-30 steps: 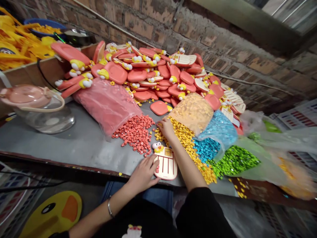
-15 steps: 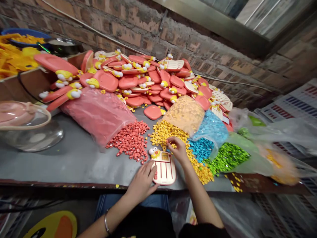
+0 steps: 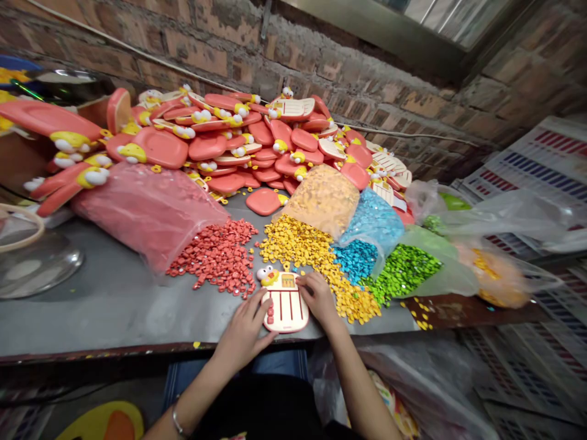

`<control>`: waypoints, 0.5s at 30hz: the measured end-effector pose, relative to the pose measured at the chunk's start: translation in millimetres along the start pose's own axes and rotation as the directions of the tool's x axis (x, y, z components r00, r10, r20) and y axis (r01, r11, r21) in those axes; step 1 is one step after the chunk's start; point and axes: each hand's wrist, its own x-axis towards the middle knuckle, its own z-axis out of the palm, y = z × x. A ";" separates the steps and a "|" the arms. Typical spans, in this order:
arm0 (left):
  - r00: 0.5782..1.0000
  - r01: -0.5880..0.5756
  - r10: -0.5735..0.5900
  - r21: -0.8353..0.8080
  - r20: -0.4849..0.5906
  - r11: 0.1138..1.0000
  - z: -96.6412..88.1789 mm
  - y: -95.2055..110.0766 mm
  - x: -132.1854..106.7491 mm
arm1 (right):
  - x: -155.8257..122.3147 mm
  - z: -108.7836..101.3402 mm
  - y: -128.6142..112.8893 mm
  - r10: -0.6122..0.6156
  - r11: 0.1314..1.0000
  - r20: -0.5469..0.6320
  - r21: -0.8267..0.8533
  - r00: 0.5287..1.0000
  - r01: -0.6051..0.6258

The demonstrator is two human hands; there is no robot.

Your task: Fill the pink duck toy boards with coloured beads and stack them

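Note:
A cream duck-headed toy board (image 3: 293, 311) with slots and a small window lies near the table's front edge. Small red pieces (image 3: 270, 310) sit in its leftmost slot. My left hand (image 3: 245, 327) grips the board's left side, fingers on the edge and thumb at the lower rim. At the board's upper right, beside the window, my right hand (image 3: 318, 299) has its fingertips pinched together; whatever is between them is hidden. Just beyond the board lie loose heaps of red pieces (image 3: 220, 253) and yellow pieces (image 3: 302, 241).
Blue pieces (image 3: 358, 260) and green pieces (image 3: 403, 272) spill from bags to the right. A pink bag (image 3: 151, 208) lies left. Behind, a tall pile of red duck boards (image 3: 206, 146) leans toward the brick wall (image 3: 312, 67). Stacked crates (image 3: 527, 177) stand right.
My right hand has come from the yellow heap down to the board's upper right corner. My left hand stays on the board. The view has shifted to the right.

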 end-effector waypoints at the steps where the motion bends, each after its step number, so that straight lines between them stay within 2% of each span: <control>1: 1.000 0.001 -0.001 0.002 0.000 1.000 0.0 -0.2 -0.2 | -3.3 -1.9 -1.8 0.000 1.000 0.006 -0.008 1.000 0.000; 5: 1.000 0.006 -0.006 -0.002 0.030 1.000 -1.7 -0.8 -0.2 | -14.2 -5.2 -8.0 0.071 0.996 0.048 0.049 0.996 -0.074; 8: 0.998 0.002 -0.001 -0.024 0.063 1.000 -3.6 -0.9 0.4 | -11.6 6.3 -15.3 0.139 0.980 0.045 0.137 0.989 -0.144; 12: 0.996 0.000 0.004 -0.044 0.088 0.999 -4.7 -1.2 0.8 | 3.2 29.5 -32.3 0.122 0.978 0.088 0.162 0.989 -0.135; 15: 0.996 0.016 -0.012 -0.049 0.085 0.999 -4.5 -1.5 0.1 | 11.1 32.9 -41.9 0.092 0.980 0.143 0.164 0.985 -0.115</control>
